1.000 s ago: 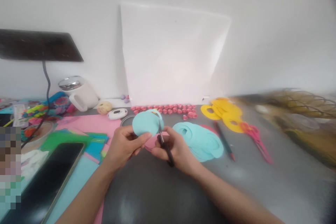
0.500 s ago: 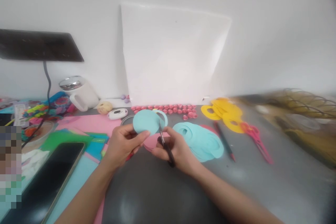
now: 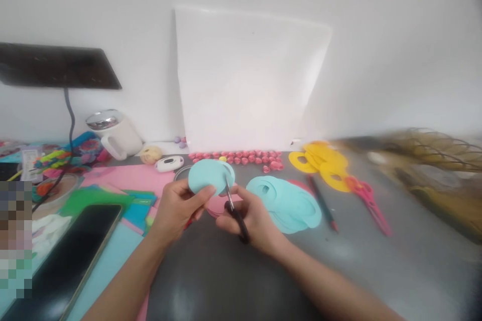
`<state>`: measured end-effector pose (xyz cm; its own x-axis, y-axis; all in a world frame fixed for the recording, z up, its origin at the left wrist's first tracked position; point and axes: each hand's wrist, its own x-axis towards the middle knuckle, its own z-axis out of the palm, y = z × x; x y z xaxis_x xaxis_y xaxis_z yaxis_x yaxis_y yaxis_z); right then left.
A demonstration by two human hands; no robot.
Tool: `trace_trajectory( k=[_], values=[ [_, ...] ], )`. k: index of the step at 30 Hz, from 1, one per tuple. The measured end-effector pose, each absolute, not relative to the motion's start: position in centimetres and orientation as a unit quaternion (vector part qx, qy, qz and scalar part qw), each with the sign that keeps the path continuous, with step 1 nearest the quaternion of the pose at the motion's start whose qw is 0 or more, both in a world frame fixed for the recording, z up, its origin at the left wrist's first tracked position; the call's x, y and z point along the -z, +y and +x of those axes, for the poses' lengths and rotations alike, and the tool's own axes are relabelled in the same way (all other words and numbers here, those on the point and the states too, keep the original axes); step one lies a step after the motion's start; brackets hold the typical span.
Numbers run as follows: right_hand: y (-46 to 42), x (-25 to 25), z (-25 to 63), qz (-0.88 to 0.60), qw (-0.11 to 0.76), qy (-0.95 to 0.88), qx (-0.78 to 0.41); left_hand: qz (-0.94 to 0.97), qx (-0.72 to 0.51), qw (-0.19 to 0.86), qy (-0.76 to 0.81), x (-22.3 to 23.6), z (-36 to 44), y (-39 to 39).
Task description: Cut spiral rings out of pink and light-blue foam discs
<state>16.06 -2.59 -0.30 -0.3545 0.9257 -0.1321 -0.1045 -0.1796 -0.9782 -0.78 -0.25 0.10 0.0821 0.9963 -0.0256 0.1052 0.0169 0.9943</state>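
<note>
Your left hand [image 3: 176, 208] pinches the light-blue paper disc [image 3: 205, 175] near its lower left edge, thumb on top, probably so the right rim stays free for the blades, while your right hand [image 3: 258, 218] is closed round the handles of the black-handled scissors [image 3: 239, 220]. Disc is held up above the grey table [image 3: 196, 281], likely for blade clearance; the blue paper cutouts [image 3: 293, 210] lie just beside your right hand, seemingly kept clear of the cut.

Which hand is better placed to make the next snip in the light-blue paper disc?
Probably the right hand: it holds the black-handled scissors, blades at the light-blue paper disc, while the left hand is occupied pinching that disc.
</note>
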Motion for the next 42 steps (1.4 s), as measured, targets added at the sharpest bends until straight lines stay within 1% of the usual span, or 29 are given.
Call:
trace_trajectory(
  k=[4,9,29,33,37,42],
  values=[
    [-2.5,0.36,16.09,-0.399,0.386,-0.52,-0.649,0.549,-0.438,0.493,0.514,-0.18,-0.81,-0.25],
    [-2.34,0.53,16.23,-0.392,0.398,-0.534,-0.635,0.568,-0.422,0.49,0.509,-0.38,-0.93,-0.29],
    [-2.39,0.43,16.36,-0.393,0.396,-0.507,-0.658,0.568,-0.438,0.468,0.516,-0.83,-1.02,-0.32],
    [-2.43,0.44,16.33,-0.399,0.396,-0.51,-0.651,0.562,-0.448,0.48,0.503,-0.44,-1.11,-0.28],
    [-2.53,0.37,16.2,-0.404,0.395,-0.508,-0.65,0.562,-0.428,0.503,0.497,-0.29,-0.87,-0.28],
    [-2.64,0.56,16.16,-0.396,0.386,-0.532,-0.641,0.559,-0.428,0.488,0.516,-0.56,-0.64,-0.47]
  ],
)
